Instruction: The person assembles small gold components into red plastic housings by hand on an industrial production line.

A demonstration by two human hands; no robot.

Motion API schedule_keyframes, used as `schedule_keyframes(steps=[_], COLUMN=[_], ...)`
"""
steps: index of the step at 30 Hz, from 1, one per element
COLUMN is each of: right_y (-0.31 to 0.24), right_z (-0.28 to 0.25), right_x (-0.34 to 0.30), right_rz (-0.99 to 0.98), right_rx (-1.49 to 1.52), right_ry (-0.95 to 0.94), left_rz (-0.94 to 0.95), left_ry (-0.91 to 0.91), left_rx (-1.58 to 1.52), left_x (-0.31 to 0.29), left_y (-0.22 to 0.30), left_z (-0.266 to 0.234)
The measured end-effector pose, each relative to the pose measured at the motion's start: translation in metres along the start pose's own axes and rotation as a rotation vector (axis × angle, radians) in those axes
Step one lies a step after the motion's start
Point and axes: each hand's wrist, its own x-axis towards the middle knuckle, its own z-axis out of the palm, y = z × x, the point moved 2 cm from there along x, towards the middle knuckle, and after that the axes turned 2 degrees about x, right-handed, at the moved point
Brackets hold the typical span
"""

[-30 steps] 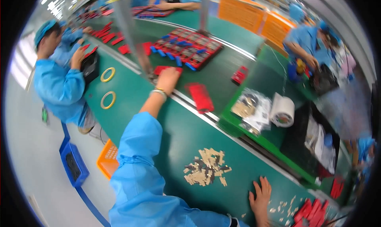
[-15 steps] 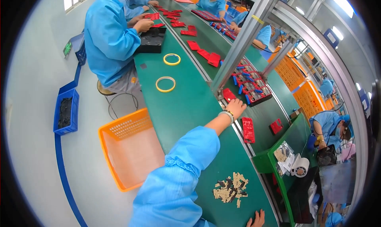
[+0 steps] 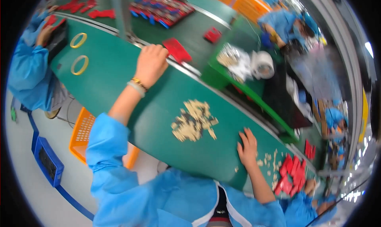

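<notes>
Red piece [image 3: 177, 50], one, flat and oblong: upper centre of the frame, lying at the metal rail [image 3: 190, 70]; long axis slanting from upper left to lower right, the lower right end at the rail.

Left hand [image 3: 151, 64]: upper centre-left, at the rail, just beside the red piece. Back of the hand uppermost; fingers close together and bent, their tips partly hidden. Whether anything is held, or the red piece touched, cannot be told.

Right hand [image 3: 248, 145]: right of centre, low on the green table [image 3: 154, 141]. Fingers spread, thumb apart from them on the left; nothing seen in its grasp. Fingers point toward the top of the frame.

Tan pieces [image 3: 186, 132], one loose heap, dark ones mixed in: centre of the frame, on the table between the two hands, apart from both; individual pieces point in many directions.

Small pale bits [image 3: 268, 159], scattered: right of the right hand. Red stack [image 3: 293, 167], several oblong pieces, overlapping: lower right, beyond the bits.

Left arm: blue sleeve [image 3: 107, 143] at lower left, forearm bare from below the wrist, reaching up and rightward; bracelets [image 3: 139, 86] at the wrist. Right arm: bare forearm [image 3: 261, 181], rising from lower right, leaning leftward.

Yellow rings [image 3: 79, 65], two: upper left, flat on the table. Orange basket [image 3: 84, 128]: left, below the table edge.
</notes>
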Motion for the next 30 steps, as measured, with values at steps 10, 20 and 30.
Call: schedule_keyframes(steps=[10, 20, 30], right_y=[0.024, 0.074, 0.038], right_z=[-0.008, -0.033, -0.051], right_x=[-0.023, -0.105, -0.101], right_rz=[0.425, 0.242, 0.010], right_rx=[0.806, -0.186, -0.296], right_ry=[0.335, -0.206, 0.119], left_rz=[0.245, -0.128, -0.135], left_ry=[-0.460, -0.339, -0.208], left_rx=[-0.322, 0.114, 0.019], left_x=[-0.074, -0.101, -0.099], left_y=[0.359, 0.212, 0.182], left_z=[-0.052, 0.002, 0.001])
